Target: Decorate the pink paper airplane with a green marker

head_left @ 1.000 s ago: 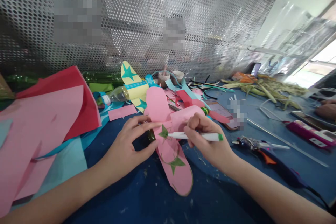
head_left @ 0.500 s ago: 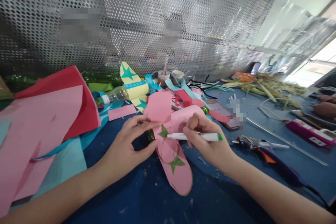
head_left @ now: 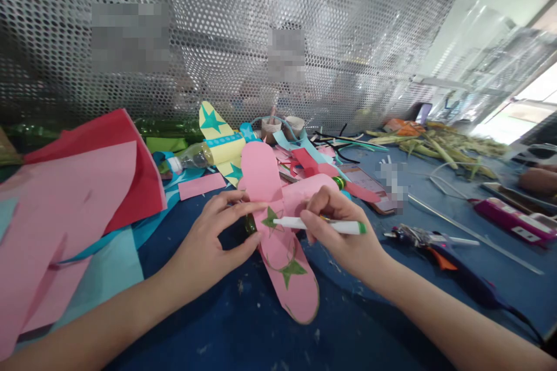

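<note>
My right hand (head_left: 342, 229) is closed around a white marker (head_left: 289, 222) with a green end, its tip on a partly coloured green star (head_left: 270, 217). That star is on a long pink paper wing (head_left: 300, 298), which bears a second green star (head_left: 292, 271) lower down. The wing lies across a green bottle (head_left: 249, 224) wrapped in pink paper (head_left: 311, 188), so the two form a toy plane. My left hand (head_left: 217, 232) grips the plane's left end, with fingers on the wing and the thumb by the bottle.
A yellow bottle plane (head_left: 224, 151) with blue-green stars lies behind. Pink and red paper sheets (head_left: 87, 185) are piled at left. On the right are a phone (head_left: 363, 182), a glue gun (head_left: 461, 278) and a purple box cutter (head_left: 513, 220). Perforated silver foil (head_left: 217, 40) stands at the back.
The marker tip has shifted slightly left on the upper star. The wing's far end now stands a little higher in view. My left hand has stayed in place.
</note>
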`<state>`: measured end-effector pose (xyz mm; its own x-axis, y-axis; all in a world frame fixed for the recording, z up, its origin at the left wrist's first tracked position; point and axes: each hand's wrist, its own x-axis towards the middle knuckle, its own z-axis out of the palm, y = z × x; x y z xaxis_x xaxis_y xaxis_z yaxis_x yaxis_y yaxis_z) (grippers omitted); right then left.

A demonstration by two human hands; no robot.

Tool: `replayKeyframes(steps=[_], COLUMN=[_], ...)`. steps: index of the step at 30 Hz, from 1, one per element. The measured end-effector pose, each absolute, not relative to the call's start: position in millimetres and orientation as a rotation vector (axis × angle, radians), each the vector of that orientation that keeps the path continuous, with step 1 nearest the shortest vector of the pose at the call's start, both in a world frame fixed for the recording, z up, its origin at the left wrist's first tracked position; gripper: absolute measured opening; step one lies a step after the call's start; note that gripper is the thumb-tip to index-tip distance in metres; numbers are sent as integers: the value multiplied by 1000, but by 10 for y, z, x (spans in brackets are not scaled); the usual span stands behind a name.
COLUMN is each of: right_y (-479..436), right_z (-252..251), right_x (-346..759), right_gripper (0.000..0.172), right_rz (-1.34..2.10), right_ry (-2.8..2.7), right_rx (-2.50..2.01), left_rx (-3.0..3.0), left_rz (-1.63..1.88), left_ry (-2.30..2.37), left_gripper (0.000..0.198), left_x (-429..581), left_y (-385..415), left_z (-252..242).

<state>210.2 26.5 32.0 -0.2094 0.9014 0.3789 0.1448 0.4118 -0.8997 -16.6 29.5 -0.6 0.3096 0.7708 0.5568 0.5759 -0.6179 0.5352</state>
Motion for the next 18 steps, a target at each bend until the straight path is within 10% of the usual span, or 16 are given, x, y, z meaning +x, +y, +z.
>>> replayKeyframes(steps=[18], right_y=[268], right_z=[306], right_x=[2095], right_gripper=[27], right_rz=[936], right_ry=[-1686], right_rx=[-917], left_rx=[2335], left_rz=[1200], left_ry=[1242], left_gripper=[30], left_x=[-164], left_y=[291], left_z=[-6])
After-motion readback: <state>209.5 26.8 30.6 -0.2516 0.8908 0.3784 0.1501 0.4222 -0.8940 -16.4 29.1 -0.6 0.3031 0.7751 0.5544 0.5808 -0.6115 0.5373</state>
